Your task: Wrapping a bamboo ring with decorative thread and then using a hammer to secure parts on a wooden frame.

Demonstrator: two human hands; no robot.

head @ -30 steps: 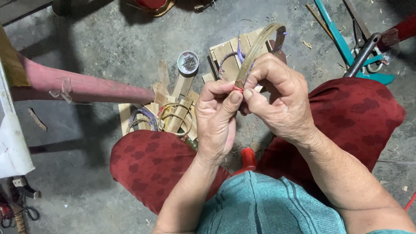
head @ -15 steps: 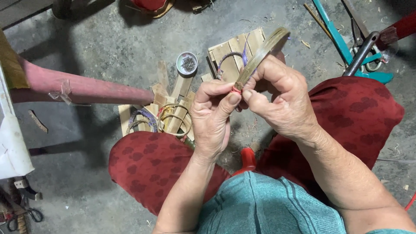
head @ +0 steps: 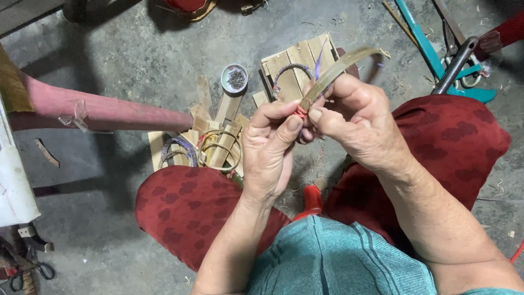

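Note:
My left hand (head: 270, 150) and my right hand (head: 352, 123) meet above my knees, both pinching a curved strip of bamboo (head: 341, 66). Red binding (head: 301, 112) wraps the strip's lower end, right where my thumbs and fingertips press together. The strip arcs up and to the right from my fingers. A thin purple thread (head: 317, 61) hangs beside it. On the floor below lie flat bamboo slats (head: 295, 63), a purple-wrapped ring (head: 286, 71) on them, and more rings (head: 221, 147) near my left knee.
A small round tin of nails (head: 234, 78) sits on the concrete floor. A pink pole (head: 103, 112) lies at the left. Teal-handled tools and scissors (head: 464, 82) are at the upper right. More scissors (head: 27, 270) lie at the lower left.
Both hands have shifted slightly; the strip sits a little lower and my left thumb presses further onto the red binding.

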